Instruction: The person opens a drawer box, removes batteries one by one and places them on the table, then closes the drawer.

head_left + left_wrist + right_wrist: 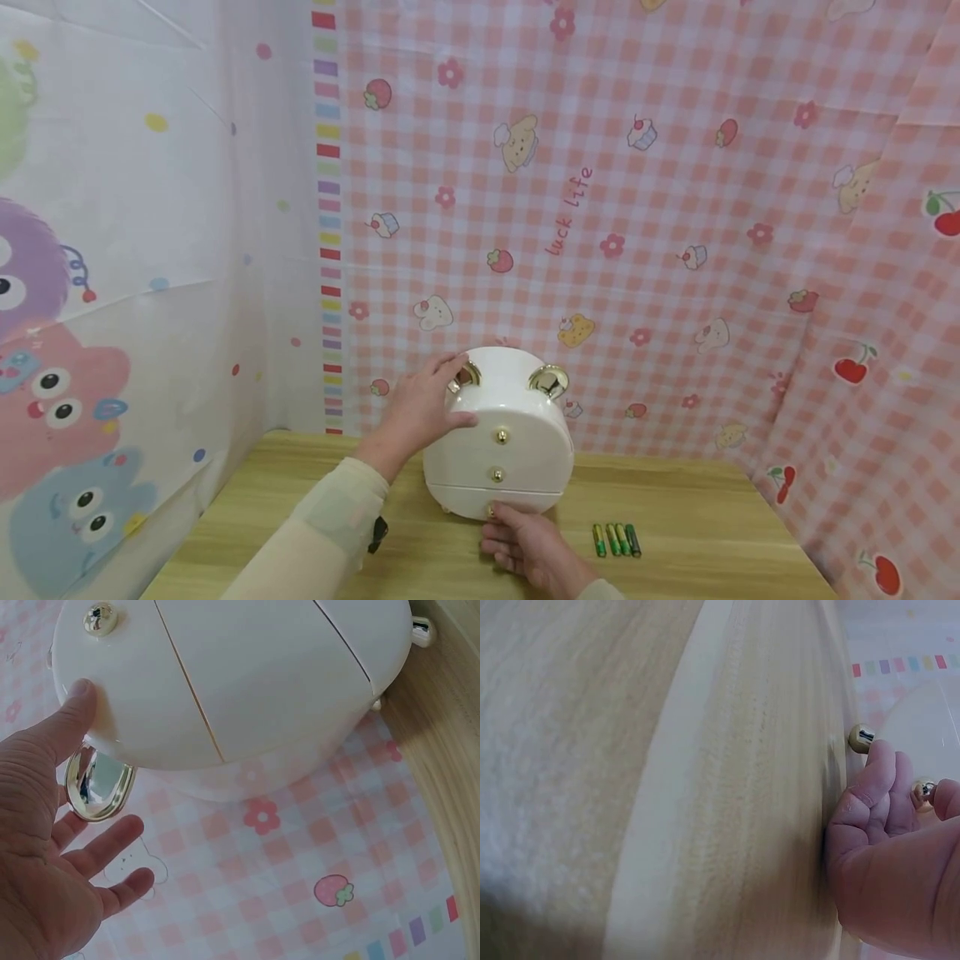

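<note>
- Cabinet, white and round-faced (pixel 498 455), stands upright on the wooden table (pixel 675 504), its front towards the wearer; two thin seams cross that front.
- Left hand (pixel 418 412) is at the cabinet's upper left edge, its thumb resting on the front face; the other fingers are spread and loosely bent about the left gold ear (pixel 93 784), with no firm grip to be seen.
- Right hand (pixel 537 546) is low at the cabinet's front, thumb and finger pinching the lowest knob (pixel 923 790), the remaining fingers bent below it.
- Upper knob (pixel 502 436) and middle knob (pixel 497 475), both gold, sit above that one on the cabinet.
- Right gold ear (pixel 550 382) rises from the cabinet's top, well apart from either hand.
- Four batteries (pixel 615 539) lie side by side to the cabinet's right, nearer the wearer.
- Dark object (pixel 379 533), partly hidden by the left sleeve (pixel 315 521), lies left of the cabinet.
- Pink checked cloth (pixel 660 192) hangs behind the cabinet.
</note>
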Available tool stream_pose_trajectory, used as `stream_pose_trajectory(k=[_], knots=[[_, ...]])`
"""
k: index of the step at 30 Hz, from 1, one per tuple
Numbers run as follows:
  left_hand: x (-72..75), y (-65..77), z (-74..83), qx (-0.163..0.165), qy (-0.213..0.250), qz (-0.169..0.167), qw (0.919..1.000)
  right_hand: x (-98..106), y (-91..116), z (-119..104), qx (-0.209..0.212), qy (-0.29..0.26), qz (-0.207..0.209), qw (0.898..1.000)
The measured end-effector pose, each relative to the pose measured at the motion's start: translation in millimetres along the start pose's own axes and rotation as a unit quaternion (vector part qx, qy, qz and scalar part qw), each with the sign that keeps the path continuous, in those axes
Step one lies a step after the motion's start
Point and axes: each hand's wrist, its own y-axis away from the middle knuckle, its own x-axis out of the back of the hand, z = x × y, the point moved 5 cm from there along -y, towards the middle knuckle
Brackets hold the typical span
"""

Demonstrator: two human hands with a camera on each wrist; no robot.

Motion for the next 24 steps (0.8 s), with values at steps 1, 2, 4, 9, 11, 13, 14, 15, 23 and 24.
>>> stream_pose_trajectory(k=[1,2,4,9,11,13,14,15,23,24], knots=[[0.5,0.0,0.0,-0.001,0.000,0.002,1.0000,-0.2,0.0,-0.1,0.001,0.000,0.000,1.000],[1.0,0.1,0.1,-0.002,-0.001,0.004,1.0000,-0.5,0.1,-0.6,0.002,0.001,-0.001,1.000],[1.7,0.4,-0.3,-0.004,-0.003,0.009,0.9999,-0.9,0.3,-1.1,0.003,0.002,-0.002,1.000],[2.5,1.9,-0.8,-0.011,-0.010,0.024,0.9996,-0.8,0.7,-0.1,-0.002,0.008,-0.002,1.000],[2.4,2.6,-0.8,-0.010,-0.014,0.025,0.9995,-0.5,1.1,0.9,-0.004,0.011,-0.002,1.000],[2.1,3.2,-1.0,-0.009,-0.019,0.027,0.9994,0.0,1.7,2.1,-0.007,0.011,-0.002,1.000],[1.9,3.4,-1.1,-0.008,-0.022,0.027,0.9994,0.1,2.4,2.4,-0.007,0.011,-0.002,1.000],[1.8,3.6,-1.1,-0.007,-0.024,0.028,0.9993,0.3,2.7,2.9,-0.008,0.011,-0.001,1.000],[2.9,4.1,0.4,-0.005,-0.030,0.032,0.9990,-1.0,6.5,1.9,-0.005,0.007,0.000,1.000],[3.0,4.0,0.5,-0.005,-0.031,0.032,0.9990,-1.2,6.9,1.6,-0.006,0.007,0.000,1.000]])
